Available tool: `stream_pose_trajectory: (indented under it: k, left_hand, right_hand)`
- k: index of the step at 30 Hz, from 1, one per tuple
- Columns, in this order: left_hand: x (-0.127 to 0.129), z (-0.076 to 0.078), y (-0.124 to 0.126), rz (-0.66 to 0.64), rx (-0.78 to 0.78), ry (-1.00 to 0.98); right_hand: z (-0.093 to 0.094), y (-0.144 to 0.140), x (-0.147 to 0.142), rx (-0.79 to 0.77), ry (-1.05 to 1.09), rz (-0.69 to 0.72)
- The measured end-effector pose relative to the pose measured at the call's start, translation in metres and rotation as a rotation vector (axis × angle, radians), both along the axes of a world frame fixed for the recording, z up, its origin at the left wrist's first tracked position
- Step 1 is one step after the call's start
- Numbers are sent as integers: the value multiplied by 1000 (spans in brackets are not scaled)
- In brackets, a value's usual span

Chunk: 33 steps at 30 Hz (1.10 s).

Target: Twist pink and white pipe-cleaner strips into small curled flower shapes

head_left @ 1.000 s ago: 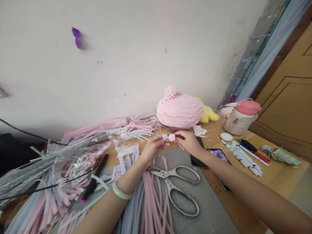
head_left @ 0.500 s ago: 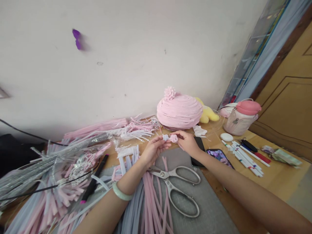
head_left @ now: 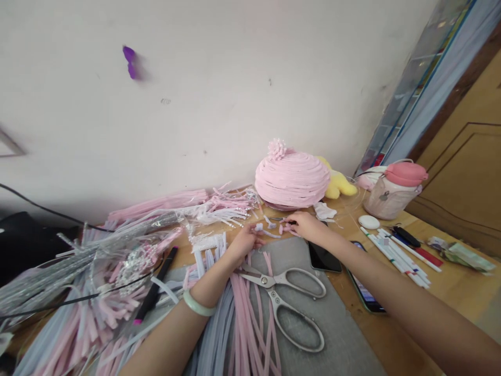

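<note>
My left hand is at the back edge of the grey mat, its fingers closed at a small pale blue curled pipe cleaner piece. Opposite it, my right hand reaches low over the table with fingers bent down onto a small pink curled pipe cleaner piece. Between the hands lies another short pale blue piece. Nearer me, large metal scissors rest spread on the mat, beside long pink pipe cleaners and blue-grey ones.
A pink wrapped dome stands against the wall, with a yellow plush behind it. On the right are phones, white pens and a pink-lidded bottle. Bundles of pipe cleaners and a black marker cover the left.
Both hands have lowered and moved apart from where they held the blue and pink pieces together. The right-hand phone shows more, its screen changed. The view has shifted slightly.
</note>
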<state>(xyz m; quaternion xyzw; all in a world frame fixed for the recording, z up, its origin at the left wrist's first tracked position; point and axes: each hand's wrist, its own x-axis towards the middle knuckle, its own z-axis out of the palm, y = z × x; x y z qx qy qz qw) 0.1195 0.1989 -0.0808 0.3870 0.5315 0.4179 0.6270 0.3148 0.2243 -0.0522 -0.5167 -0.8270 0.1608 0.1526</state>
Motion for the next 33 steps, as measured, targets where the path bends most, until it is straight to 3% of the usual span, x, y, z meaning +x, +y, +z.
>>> stream_pose_trajectory:
  k: [3,6,9,11,13,15,18,20,23,26,30,33]
  left_hand:
    - [-2,9,1,-17,59,99]
    - [-13,36,-1,-45,173,205]
    - [-34,74,-11,-104,569,556]
    - [-47,95,-23,-136,650,688]
    - [-57,105,-41,-248,643,892]
    - [-62,102,-63,-398,572,1083]
    - [-66,79,-101,-489,357,1177]
    - [-68,60,-125,-396,246,1219]
    - [-73,42,-149,-195,278,1160]
    - [-79,41,-160,-105,288,1104]
    - [-84,51,-165,-54,272,1060]
    - [-85,56,-170,-52,252,866]
  right_hand:
    - [7,-5,-4,75,-72,-90]
    - [20,-17,-11,85,-118,-117]
    - [33,-36,-23,-42,-145,-43]
    - [39,-50,-34,-132,-154,21]
    - [43,-65,-48,-172,-159,51]
    - [44,-81,-63,-183,-164,114]
    - [36,-105,-86,-262,-189,228]
    - [26,-118,-98,-280,-216,271]
    - [11,-128,-110,-169,-195,270]
    - [5,-132,-114,-105,-148,258]
    - [9,-140,-119,16,-29,243]
    - [11,-148,-129,152,163,366]
